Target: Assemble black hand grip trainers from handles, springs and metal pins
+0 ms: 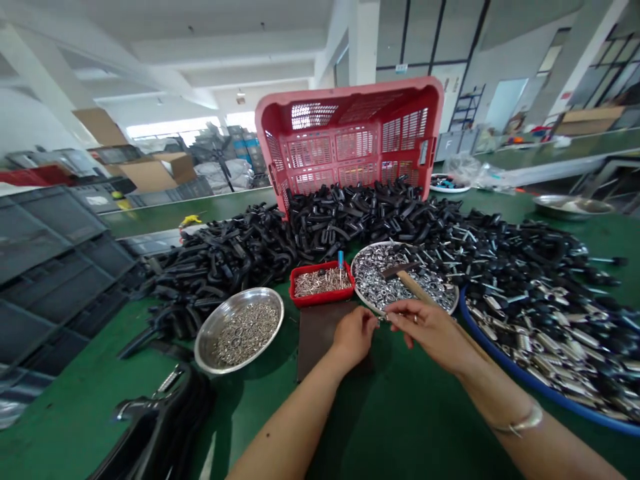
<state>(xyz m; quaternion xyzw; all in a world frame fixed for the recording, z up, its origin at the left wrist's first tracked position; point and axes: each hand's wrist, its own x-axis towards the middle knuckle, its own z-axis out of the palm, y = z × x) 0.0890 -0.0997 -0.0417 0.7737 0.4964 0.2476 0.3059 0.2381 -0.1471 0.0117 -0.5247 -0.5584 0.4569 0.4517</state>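
Note:
My left hand (354,333) and my right hand (425,325) meet over the green table (400,413), both pinched on a small metal part (384,319) between their fingertips. Just beyond them stands a round metal dish of shiny nuts (400,280) with a wooden-handled hammer (407,279) lying across it. A small red tray of thin metal pieces (323,282) sits to its left. A dark flat pad (320,333) lies under my left hand.
A big heap of black plastic parts (280,240) spreads across the table before a tipped red crate (350,143). A metal bowl of small rings (239,328) stands at the left. A blue-rimmed tub (525,380) holds assembled pieces at the right. Grey crates (55,267) are stacked far left.

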